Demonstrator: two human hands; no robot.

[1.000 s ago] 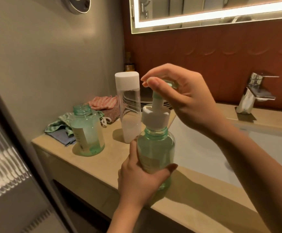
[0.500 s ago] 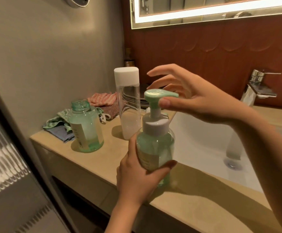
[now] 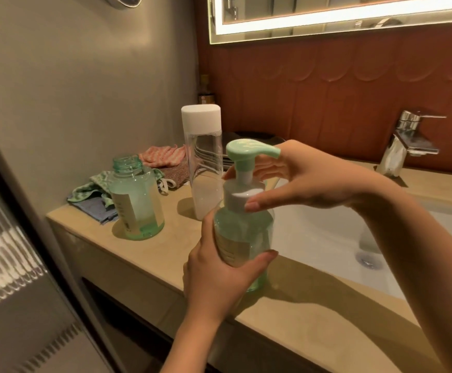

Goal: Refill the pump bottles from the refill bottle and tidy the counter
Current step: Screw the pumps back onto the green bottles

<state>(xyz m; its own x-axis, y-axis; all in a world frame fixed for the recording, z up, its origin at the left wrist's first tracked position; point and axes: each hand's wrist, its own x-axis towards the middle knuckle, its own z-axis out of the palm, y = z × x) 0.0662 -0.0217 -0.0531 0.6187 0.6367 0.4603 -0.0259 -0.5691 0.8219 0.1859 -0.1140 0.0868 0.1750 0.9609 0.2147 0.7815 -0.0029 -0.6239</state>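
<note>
Counter (image 3: 165, 265): beige stone, runs L wall to R, front edge toward camera. White basin (image 3: 327, 232) set into it R of centre, drain visible. Lit mirror (image 3: 327, 12) up top over red-brown wall panels. Chrome faucet (image 3: 405, 146) at back R of the basin.

L hand (image 3: 219, 275): fingers and thumb wrapped round the lower body of the pump bottle (image 3: 242, 238), gripping it upright. R hand (image 3: 308, 181): comes in from R over the basin, thumb in front and fingers behind, pinching the white collar (image 3: 239, 196) under the pump.

Pump bottle: green-tinted, clear, w/ label, at the counter's front strip just L of the basin; can't tell if the base rests on the stone. Green pump head (image 3: 246, 152) on top, spout pointing R.

Refill bottle (image 3: 203, 168): tall, clear, white cap on, upright on the counter just behind the pump bottle; liquid low, approx. bottom third.

Open bottle (image 3: 136, 197): same green type, no pump, neck bare, upright near the L end of the counter, apart from the other two.

Cloths (image 3: 95, 195): green and blue, bunched behind the open bottle by the wall; pink cloth (image 3: 163, 156) further back.
</note>
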